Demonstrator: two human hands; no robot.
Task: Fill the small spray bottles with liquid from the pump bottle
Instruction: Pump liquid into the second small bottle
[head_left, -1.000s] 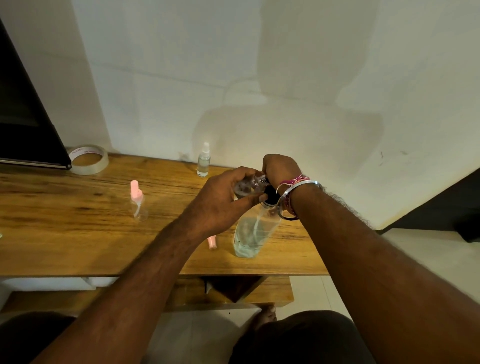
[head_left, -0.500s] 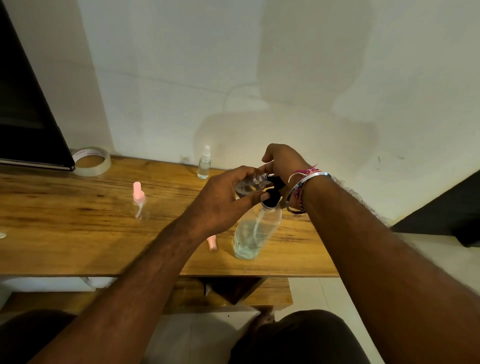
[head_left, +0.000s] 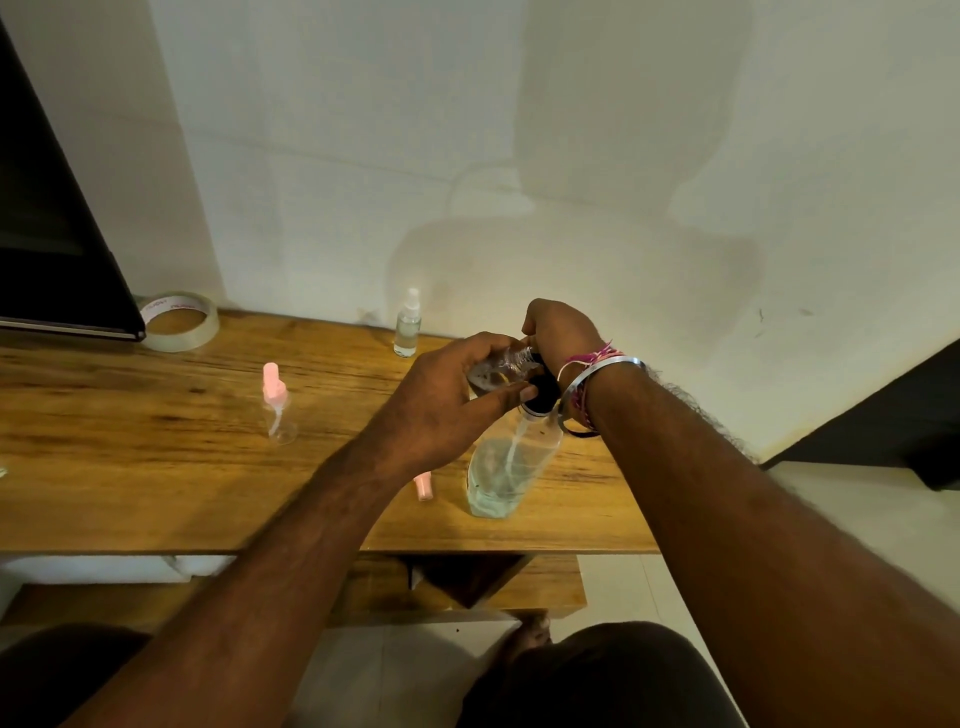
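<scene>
A clear pump bottle (head_left: 498, 475) with pale liquid and a black pump head stands near the table's front edge. My left hand (head_left: 441, 410) grips a small clear spray bottle (head_left: 498, 366), tilted on its side with its open neck at the pump's spout. My right hand (head_left: 558, 332) sits on top of the pump head, fingers curled over it. A pink spray cap (head_left: 423, 486) lies on the table just left of the pump bottle. Farther left stands an empty small bottle with a pink sprayer (head_left: 276, 405). A small bottle with a white sprayer (head_left: 408, 325) stands by the wall.
A roll of clear tape (head_left: 179, 322) lies at the back left of the wooden table (head_left: 130, 457), beside a black screen (head_left: 47, 223). The white wall runs right behind the table. My knees and a bare foot show below the table edge.
My right hand rose off the pump half a second ago and has come back down onto it. The left hand keeps the small bottle at the spout.
</scene>
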